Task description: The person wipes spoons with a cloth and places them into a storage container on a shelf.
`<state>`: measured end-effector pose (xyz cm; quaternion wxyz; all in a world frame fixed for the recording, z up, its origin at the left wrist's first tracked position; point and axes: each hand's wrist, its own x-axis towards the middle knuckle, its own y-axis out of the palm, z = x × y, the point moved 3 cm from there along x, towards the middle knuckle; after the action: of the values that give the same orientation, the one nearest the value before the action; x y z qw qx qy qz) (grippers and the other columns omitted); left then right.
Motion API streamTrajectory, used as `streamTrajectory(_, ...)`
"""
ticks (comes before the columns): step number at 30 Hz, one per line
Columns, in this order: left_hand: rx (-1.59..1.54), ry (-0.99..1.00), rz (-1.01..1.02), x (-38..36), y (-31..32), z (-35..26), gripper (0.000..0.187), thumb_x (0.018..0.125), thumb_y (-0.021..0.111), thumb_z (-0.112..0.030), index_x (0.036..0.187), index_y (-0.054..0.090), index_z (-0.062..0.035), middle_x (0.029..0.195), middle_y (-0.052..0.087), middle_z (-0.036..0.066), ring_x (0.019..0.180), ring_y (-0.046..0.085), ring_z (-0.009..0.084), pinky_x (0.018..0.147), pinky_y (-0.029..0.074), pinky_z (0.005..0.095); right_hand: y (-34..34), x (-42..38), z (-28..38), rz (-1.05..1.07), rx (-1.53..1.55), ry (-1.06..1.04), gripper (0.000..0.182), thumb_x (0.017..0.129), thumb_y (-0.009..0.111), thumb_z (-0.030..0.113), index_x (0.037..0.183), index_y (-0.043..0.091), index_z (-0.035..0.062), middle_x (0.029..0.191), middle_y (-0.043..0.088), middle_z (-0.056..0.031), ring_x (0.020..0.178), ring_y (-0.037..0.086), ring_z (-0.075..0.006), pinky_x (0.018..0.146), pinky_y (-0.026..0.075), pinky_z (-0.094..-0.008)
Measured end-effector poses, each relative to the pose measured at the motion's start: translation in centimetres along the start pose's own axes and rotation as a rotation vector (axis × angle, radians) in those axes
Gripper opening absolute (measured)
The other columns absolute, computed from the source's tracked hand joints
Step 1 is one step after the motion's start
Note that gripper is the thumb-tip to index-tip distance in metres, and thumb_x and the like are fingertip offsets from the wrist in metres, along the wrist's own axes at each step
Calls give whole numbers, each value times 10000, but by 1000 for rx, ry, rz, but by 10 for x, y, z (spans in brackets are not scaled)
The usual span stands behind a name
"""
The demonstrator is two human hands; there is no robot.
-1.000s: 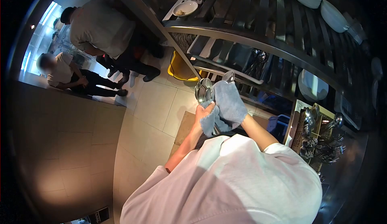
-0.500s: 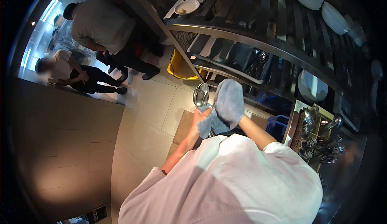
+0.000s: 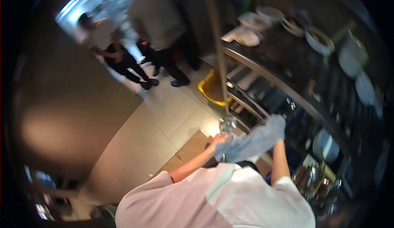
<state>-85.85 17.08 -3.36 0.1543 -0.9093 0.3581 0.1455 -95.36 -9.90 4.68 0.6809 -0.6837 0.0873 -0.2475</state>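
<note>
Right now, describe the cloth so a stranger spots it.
Find the metal rack at right. Below its left end, the left hand holds shiny utensils. The cloth runs from there to the right forearm, blue-grey and soft, unlike that metal.

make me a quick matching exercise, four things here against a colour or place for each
Things
1. cloth
2. tub on the floor
3. held metal utensils
4. small white dish

Colours and places
a. yellow
b. on the upper shelf
c. blue-grey
d. in the left hand

Pairs: 1-c, 2-a, 3-d, 4-b
</note>
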Motion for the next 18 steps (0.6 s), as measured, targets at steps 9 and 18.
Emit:
streamTrajectory(9, -218, -20, 42, -9, 5, -29, 377, 873, 493, -368, 938, 637, -26, 869, 638, 32, 800, 574, 128, 718, 453, 310, 74, -26, -33, -117, 102, -152, 298, 794, 546, 382, 665, 641, 130, 663, 616, -110, 646, 617, -298, 559, 479, -368)
streamTrajectory(18, -225, -41, 161, -13, 12, -49, 318, 861, 549, -329, 790, 610, -25, 680, 568, -11, 625, 524, 88, 532, 421, 261, -33, -48, 117, 120, 764, -301, 184, 769, 515, 167, 750, 563, -9, 683, 577, -191, 641, 572, -355, 584, 450, -414)
